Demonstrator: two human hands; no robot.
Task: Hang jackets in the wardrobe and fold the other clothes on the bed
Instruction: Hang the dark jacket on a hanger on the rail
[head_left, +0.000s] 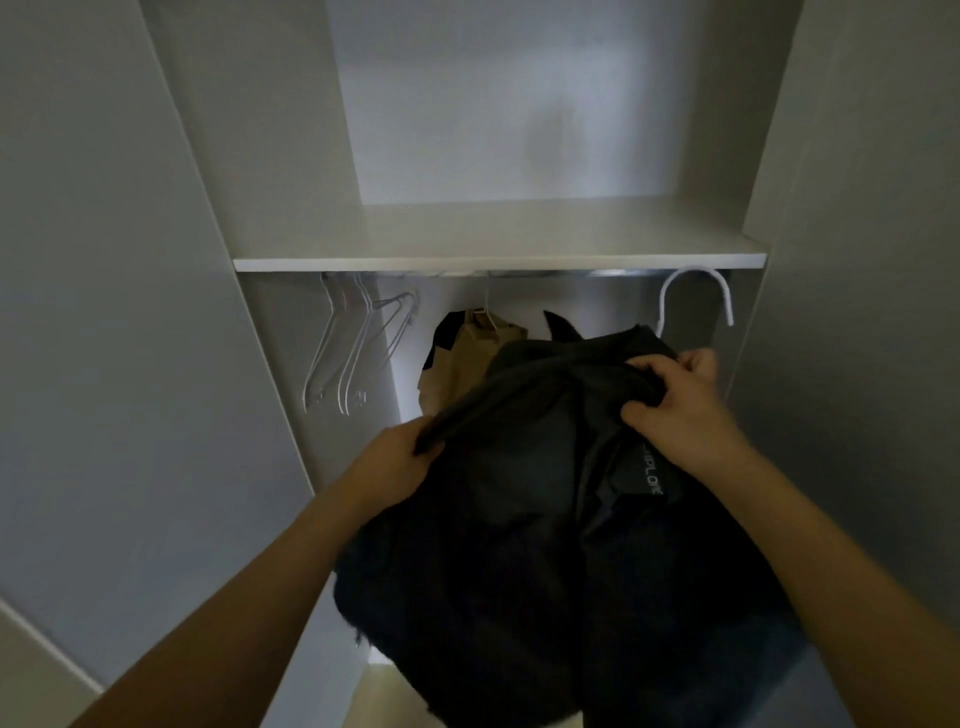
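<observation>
While both hands (400, 457) (675, 410) grip it, the dark jacket (519, 519) hangs bunched.

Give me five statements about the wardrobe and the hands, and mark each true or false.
1. Both hands grip the dark jacket. True: left hand, right hand.
2. A tan garment hangs from the rail. True.
3. The empty hangers hang at the rail's right end. False: at its left end.
4. The white hook above the jacket is already on the rail. False: it is below the rail.
5. Folded clothes lie on the shelf. False: none show.
</observation>
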